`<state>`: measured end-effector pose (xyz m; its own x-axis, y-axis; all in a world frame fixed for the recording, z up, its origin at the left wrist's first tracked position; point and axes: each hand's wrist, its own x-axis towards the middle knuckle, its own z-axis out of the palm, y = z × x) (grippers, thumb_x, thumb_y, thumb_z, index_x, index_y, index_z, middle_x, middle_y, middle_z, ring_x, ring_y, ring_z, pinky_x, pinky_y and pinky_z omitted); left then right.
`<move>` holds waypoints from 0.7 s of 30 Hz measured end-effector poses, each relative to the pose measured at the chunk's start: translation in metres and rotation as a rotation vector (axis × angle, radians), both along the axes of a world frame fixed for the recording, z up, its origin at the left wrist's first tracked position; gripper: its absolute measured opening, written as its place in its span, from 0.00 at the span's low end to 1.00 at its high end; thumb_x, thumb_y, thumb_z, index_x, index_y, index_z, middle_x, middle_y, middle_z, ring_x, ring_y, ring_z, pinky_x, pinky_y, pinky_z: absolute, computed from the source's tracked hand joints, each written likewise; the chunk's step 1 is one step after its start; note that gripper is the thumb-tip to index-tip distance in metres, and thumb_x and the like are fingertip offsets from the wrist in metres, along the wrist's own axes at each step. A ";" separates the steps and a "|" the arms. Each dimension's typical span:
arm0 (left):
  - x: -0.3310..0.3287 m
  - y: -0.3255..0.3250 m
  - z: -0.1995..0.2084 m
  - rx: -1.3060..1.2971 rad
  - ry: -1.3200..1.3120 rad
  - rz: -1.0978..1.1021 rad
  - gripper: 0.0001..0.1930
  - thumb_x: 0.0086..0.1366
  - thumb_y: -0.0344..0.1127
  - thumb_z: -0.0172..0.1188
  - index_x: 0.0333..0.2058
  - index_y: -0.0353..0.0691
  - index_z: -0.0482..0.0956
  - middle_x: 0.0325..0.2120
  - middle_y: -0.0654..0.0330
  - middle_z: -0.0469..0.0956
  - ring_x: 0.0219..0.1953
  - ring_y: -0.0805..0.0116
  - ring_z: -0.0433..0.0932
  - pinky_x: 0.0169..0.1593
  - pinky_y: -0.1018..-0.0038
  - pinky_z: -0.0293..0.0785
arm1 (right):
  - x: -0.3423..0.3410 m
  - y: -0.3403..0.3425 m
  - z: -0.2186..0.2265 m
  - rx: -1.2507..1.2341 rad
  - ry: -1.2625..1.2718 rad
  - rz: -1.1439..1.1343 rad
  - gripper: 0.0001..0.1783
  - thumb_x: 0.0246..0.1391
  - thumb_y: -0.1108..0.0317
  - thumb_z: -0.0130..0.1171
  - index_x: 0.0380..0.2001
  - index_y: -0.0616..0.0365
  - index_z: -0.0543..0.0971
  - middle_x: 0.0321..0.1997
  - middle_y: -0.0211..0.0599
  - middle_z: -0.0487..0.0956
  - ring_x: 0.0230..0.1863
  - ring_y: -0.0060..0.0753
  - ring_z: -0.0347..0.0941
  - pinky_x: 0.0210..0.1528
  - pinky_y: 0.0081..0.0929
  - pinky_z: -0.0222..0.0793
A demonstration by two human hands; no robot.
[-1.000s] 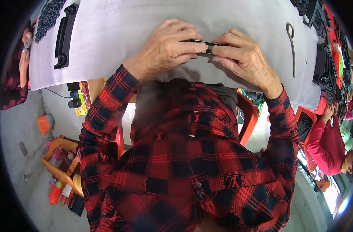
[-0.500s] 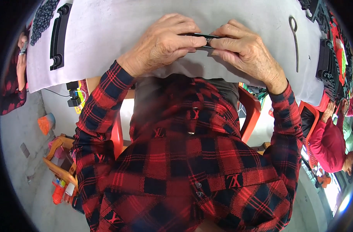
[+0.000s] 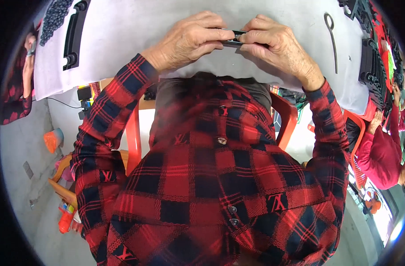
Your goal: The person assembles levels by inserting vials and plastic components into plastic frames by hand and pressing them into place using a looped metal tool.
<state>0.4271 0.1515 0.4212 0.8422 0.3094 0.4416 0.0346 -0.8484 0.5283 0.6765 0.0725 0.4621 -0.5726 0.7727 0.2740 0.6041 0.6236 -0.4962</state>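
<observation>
My left hand (image 3: 189, 39) and my right hand (image 3: 278, 48) meet above the white-covered table (image 3: 140, 26). Between them is a slim, long black part (image 3: 233, 41), held level, with a narrow recess showing in its middle. The left fingers pinch its left end. Its right end is gripped by my right thumb and fingers, whose tips press near the recess. Most of the part is hidden by the fingers, and whether a small piece is also held there I cannot make out. On the left lies a long black bracket (image 3: 73, 37) with a round piece near each end.
Small dark round pieces (image 3: 56, 20) are heaped at the far left. A metal rod with a looped end (image 3: 332, 42) lies on the right, beside stacked black parts (image 3: 371, 62). Other people work at both sides, one in a red top (image 3: 382, 153). A red chair (image 3: 286, 119) surrounds me.
Both hands and the black part have shifted slightly up in the picture. The part has tipped, showing more of its recess. The whole view has also moved a little.
</observation>
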 end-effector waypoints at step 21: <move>-0.109 -0.023 0.028 -0.099 -0.272 0.760 0.06 0.57 0.27 0.67 0.34 0.36 0.83 0.35 0.54 0.79 0.40 0.55 0.79 0.46 0.61 0.74 | 0.008 -0.061 -0.011 0.068 0.376 -0.642 0.02 0.57 0.78 0.64 0.31 0.66 0.82 0.31 0.39 0.80 0.33 0.31 0.76 0.40 0.24 0.71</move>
